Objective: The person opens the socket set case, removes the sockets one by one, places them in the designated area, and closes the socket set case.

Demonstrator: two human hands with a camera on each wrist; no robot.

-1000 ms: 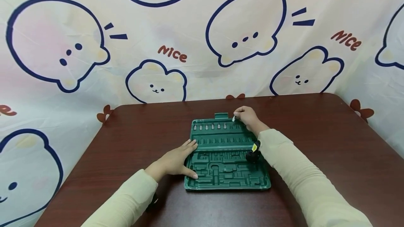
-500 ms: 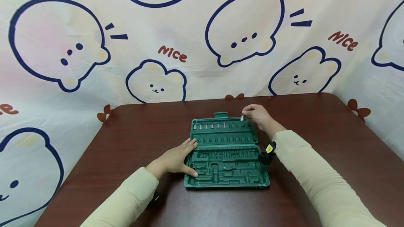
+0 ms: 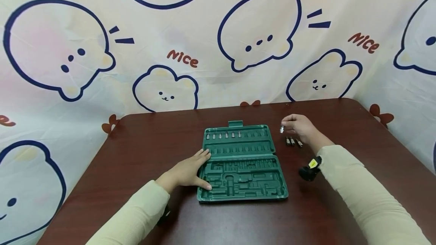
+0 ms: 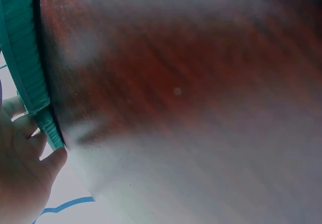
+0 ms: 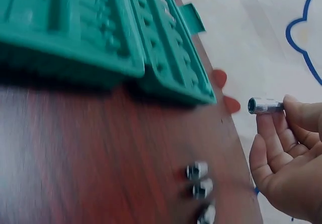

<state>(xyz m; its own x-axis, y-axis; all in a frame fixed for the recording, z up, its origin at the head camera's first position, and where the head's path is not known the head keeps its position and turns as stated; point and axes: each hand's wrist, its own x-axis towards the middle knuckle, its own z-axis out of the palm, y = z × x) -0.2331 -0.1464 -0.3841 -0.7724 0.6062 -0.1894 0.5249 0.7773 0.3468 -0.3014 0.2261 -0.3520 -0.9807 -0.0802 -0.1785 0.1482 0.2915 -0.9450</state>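
Observation:
My right hand (image 3: 299, 127) pinches a small silver socket (image 5: 264, 105) between thumb and fingertips, above the table to the right of the case. Below it, three loose sockets (image 3: 292, 141) lie side by side on the table. The green moulded tool case (image 3: 242, 177) lies open and flat. Several more sockets (image 3: 226, 135) stand in the left part of its far row, while the slots to their right are bare. Along the case's left edge rests my left hand (image 3: 185, 171), with fingers spread and thumb on the rim; the left wrist view shows this hand (image 4: 22, 163) against the green edge.
Dark reddish-brown tabletop (image 3: 150, 143) surrounds the case. A green latch tab (image 3: 235, 123) sticks out from the case's far edge. Behind the table hangs a pale cloth (image 3: 211, 82) printed with cartoon bears.
My right hand has moved right with the pinched socket, from the case's far right corner to above the table. The three loose sockets have come into view. My left hand stays on the case.

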